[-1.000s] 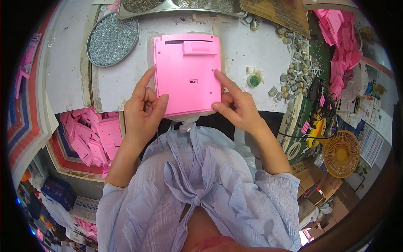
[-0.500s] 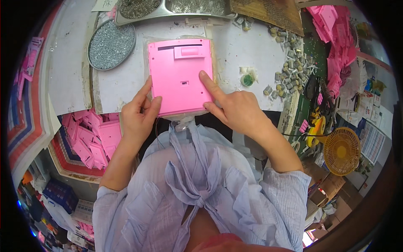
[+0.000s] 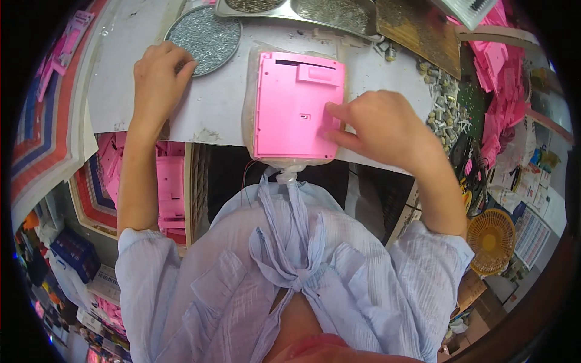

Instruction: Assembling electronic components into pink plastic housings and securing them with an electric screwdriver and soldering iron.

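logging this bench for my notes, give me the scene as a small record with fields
main piece: pink panel, lying on clear plastic
left grip: at the round tray of silvery bits; contact unclear
right grip: fingers on the panel's right side
far side: metal compartment tray
right: cluster of small cylindrical parts
lower left: more pink parts

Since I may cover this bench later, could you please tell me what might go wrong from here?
The left hand is at the rim of the round tray, so a knock might scatter its small metal pieces. Only the right hand touches the pink panel, at its right side, so it could slide on the plastic-wrapped pad. The panel's near end lies by the front edge of the bench, so a pull might drop it.
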Demonstrator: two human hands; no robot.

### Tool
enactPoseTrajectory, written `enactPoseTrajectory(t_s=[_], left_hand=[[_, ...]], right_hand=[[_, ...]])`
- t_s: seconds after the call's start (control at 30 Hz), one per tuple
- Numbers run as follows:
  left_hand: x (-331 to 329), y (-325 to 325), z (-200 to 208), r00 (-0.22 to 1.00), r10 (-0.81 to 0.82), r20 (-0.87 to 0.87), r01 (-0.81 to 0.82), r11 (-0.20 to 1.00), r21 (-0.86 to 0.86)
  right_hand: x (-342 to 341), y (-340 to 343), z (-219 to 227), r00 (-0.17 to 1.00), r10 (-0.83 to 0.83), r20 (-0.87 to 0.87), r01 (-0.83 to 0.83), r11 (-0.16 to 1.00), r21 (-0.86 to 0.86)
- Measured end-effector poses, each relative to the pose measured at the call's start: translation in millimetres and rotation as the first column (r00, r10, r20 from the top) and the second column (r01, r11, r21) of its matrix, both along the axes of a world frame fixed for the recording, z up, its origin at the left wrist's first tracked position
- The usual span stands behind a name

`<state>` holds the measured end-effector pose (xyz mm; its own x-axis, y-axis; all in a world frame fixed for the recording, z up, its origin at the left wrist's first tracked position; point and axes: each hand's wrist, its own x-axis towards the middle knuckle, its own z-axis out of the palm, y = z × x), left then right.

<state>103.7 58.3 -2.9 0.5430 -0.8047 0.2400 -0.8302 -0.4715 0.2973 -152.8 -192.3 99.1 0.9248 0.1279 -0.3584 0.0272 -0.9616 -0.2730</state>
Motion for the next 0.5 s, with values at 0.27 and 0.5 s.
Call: enactPoseTrajectory(t_s=[0.27,0.5], left_hand=[[8.0,-16.4,-14.1,1.000,0.023,0.018,-0.019,0.984,-0.178],[-46.9,-4.7,2.8,0.796,-0.061,-0.602,-0.205,0.909,-0.363]], right_hand=[[194.2,41.4,-85.7,0.765,0.209,0.609,-0.184,0.977,-0.104],[231.6,36.2,-109.0,0.789,0.235,0.568,-0.183,0.972,-0.147]])
